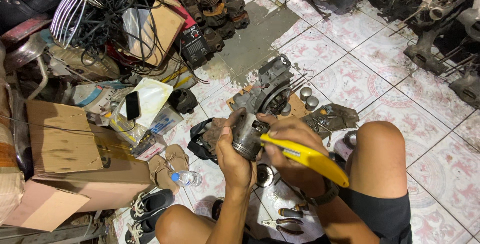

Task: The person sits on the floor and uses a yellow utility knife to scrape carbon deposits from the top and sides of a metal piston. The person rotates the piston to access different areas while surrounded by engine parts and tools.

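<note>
One piston (pixel 248 141), two hands (pixel 235 161)

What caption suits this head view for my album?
Left hand grips a metal piston while right hand works it with a yellow-handled tool.

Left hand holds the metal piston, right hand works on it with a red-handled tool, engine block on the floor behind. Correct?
Not quite. In the head view the tool in the right hand has a yellow handle, not red. The left hand does hold the metal piston, with the engine block behind.

Patterned tile floor (pixel 440 174): engine case (pixel 270 91) on cardboard sheet (pixel 298 108), two metal cylinders (pixel 308 98), water bottle (pixel 186 178), sandals (pixel 167 166), pliers (pixel 282 224), cardboard box (pixel 70 164).
</note>
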